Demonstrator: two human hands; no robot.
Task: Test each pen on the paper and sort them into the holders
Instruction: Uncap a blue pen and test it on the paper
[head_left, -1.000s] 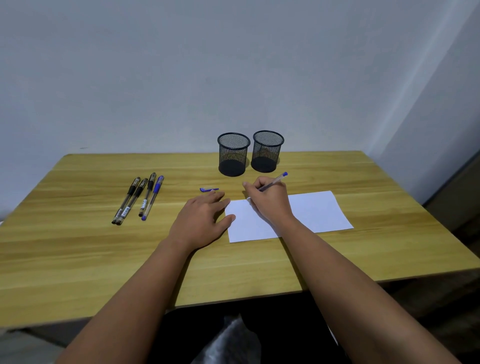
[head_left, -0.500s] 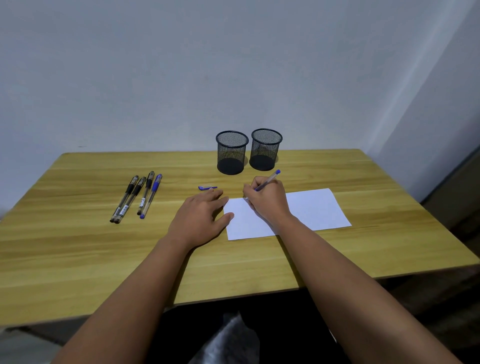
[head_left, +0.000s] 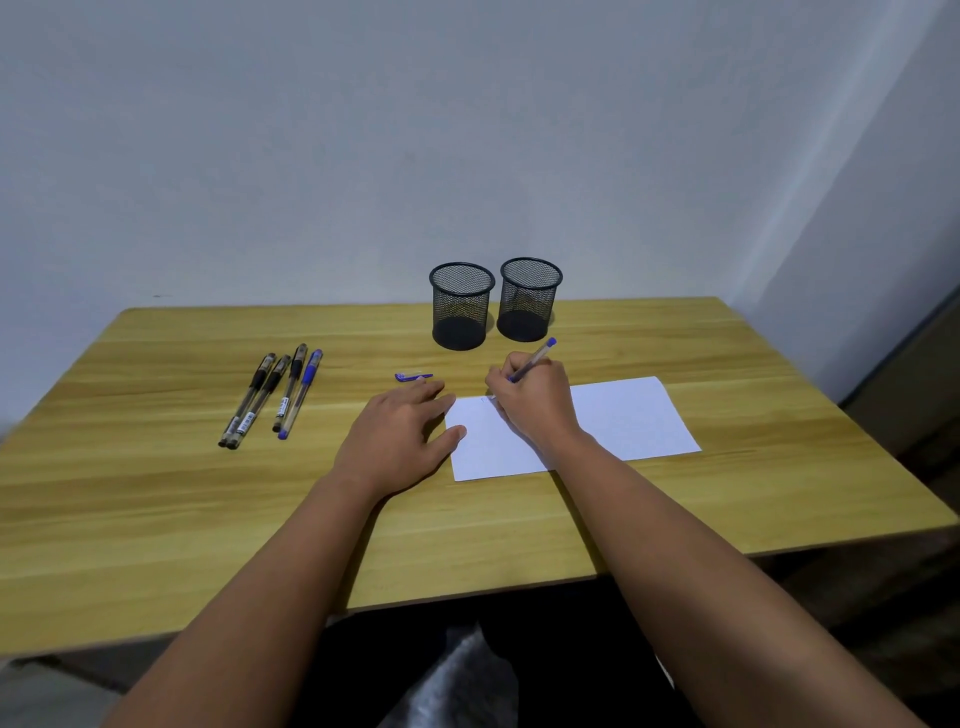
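Pale grey walls meet in a corner behind one wooden table (head_left: 156, 519), whose top is yellow with long straight grain and a smooth finish.

On the table stand two holders, both round cups of black wire mesh with solid dark bottoms: the left holder (head_left: 461, 305) and the right holder (head_left: 529, 300), just beside each other and apart. Both look empty.

At the left lie four capped pens (head_left: 272, 397), side by side and nearly parallel — three with black caps and one with a blue cap, all with clear thin barrels. One small blue cap (head_left: 413, 376) lies alone near the fingertips of the left hand.

One sheet of white paper (head_left: 628, 421), rectangular and flat, lies in front of the holders.

The left hand (head_left: 402, 439) rests flat and spread wide, its thumb on the left edge of the paper. The right hand (head_left: 535, 397) is closed around one blue pen (head_left: 535, 358) — the tip points down at the upper left corner of the paper, where a faint mark is visible.
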